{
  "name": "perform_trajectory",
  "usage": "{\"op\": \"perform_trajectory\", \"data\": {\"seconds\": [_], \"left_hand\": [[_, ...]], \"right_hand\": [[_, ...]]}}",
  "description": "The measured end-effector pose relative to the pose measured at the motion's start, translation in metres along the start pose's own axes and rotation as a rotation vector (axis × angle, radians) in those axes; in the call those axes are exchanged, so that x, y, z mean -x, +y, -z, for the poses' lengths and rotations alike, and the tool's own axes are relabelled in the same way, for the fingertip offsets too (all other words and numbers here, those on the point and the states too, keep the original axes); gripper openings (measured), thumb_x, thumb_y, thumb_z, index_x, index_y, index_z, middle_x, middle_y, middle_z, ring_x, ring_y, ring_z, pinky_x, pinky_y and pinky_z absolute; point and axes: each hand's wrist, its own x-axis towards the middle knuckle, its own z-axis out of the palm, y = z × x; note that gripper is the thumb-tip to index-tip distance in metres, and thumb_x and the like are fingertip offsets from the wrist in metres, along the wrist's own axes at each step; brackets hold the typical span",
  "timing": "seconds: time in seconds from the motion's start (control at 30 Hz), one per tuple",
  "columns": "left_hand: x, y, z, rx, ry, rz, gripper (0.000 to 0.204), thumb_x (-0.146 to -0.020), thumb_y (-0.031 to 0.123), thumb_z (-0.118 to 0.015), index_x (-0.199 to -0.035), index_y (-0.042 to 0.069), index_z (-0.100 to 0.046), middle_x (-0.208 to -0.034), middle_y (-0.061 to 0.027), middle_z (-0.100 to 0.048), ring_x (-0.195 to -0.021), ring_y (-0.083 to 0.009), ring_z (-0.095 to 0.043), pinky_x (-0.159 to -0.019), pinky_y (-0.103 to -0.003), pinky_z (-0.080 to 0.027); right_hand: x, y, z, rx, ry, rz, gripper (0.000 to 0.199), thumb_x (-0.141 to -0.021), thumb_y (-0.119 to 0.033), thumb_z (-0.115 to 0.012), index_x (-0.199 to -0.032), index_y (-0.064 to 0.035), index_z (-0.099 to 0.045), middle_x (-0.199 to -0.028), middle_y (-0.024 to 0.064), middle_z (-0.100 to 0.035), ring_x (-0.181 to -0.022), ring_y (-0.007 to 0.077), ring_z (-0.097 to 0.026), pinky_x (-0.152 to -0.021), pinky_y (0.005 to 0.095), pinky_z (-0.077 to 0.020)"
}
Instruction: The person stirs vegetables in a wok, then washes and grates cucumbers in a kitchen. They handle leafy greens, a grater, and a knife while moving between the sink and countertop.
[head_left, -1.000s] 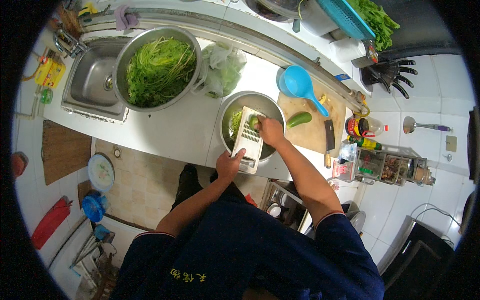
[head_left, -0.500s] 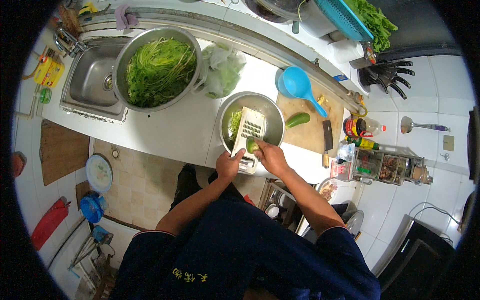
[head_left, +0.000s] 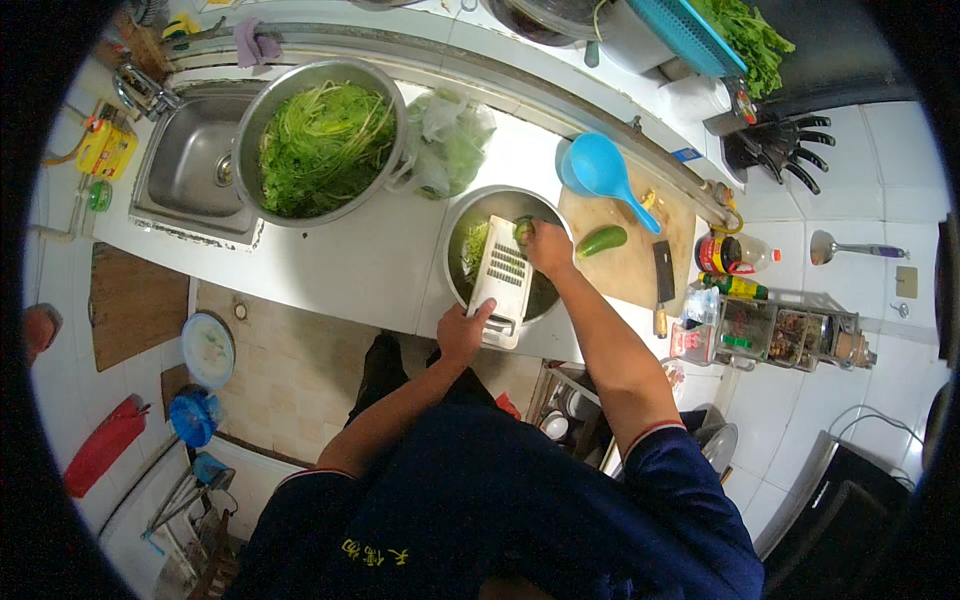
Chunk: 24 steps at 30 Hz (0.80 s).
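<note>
A white flat grater (head_left: 503, 279) leans into a steel bowl (head_left: 458, 236) on the white counter, with green shreds (head_left: 473, 246) inside the bowl. My left hand (head_left: 462, 331) grips the grater's lower end. At the grater's top edge, my right hand (head_left: 549, 248) holds a short green cucumber piece (head_left: 523, 230) against it. A whole cucumber (head_left: 601, 241) lies on the wooden cutting board (head_left: 640, 270) just right of the bowl.
A large steel basin of leafy greens (head_left: 322, 142) sits partly over the sink (head_left: 185, 165). A plastic bag of vegetables (head_left: 447, 145) lies beside it. A blue ladle (head_left: 603, 171) and a cleaver (head_left: 663, 283) rest on the board. Bottles (head_left: 738, 254) and a spice rack (head_left: 775, 335) stand to the right.
My right hand slid down the grater with the cucumber piece half a second ago, then back up to its top edge. My left hand stayed on the lower end.
</note>
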Motion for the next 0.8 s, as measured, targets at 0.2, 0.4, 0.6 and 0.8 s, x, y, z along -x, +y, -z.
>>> {"op": "perform_trajectory", "data": {"seconds": [0.2,0.4,0.6,0.8], "left_hand": [[0.004,0.011,0.0,-0.065,-0.004,0.002,0.051,-0.086,0.05,-0.075,-0.101,0.002,-0.075,-0.09,-0.018,-0.075,-0.087,-0.0366,-0.072,-0.079,-0.044,-0.054],[0.004,0.009,0.001,-0.057,0.006,-0.003,0.048,-0.085,0.049,-0.076,-0.097,0.003,-0.076,-0.087,-0.018,-0.075,-0.085,-0.037,-0.072,-0.077,-0.043,-0.054],[-0.001,0.006,-0.001,-0.104,0.023,-0.017,0.049,-0.085,0.05,-0.076,-0.095,0.002,-0.076,-0.086,-0.0189,-0.074,-0.082,-0.0369,-0.072,-0.075,-0.043,-0.054],[0.004,0.011,0.006,-0.107,0.003,-0.061,0.051,-0.085,0.052,-0.075,-0.096,0.002,-0.076,-0.085,-0.0192,-0.074,-0.081,-0.0376,-0.071,-0.075,-0.044,-0.054]], "right_hand": [[0.098,-0.039,0.059,-0.219,-0.155,0.055,0.035,-0.092,-0.022,-0.067,-0.123,-0.0054,-0.065,-0.092,0.0262,-0.069,-0.084,0.0443,-0.068,-0.075,0.0518,-0.0531],[0.126,-0.044,0.046,-0.152,-0.139,0.117,0.035,-0.092,-0.023,-0.069,-0.122,-0.0073,-0.064,-0.088,0.0252,-0.069,-0.084,0.0424,-0.069,-0.073,0.051,-0.0542],[0.076,-0.029,0.026,-0.068,-0.011,0.146,0.02,-0.087,-0.016,-0.068,-0.102,-0.0036,-0.068,-0.08,0.0241,-0.069,-0.076,0.0438,-0.068,-0.07,0.0536,-0.0547],[0.015,-0.008,0.005,0.019,0.041,0.008,0.017,-0.088,-0.019,-0.069,-0.1,-0.0063,-0.071,-0.082,0.0234,-0.07,-0.078,0.0444,-0.068,-0.071,0.055,-0.0544]]}}
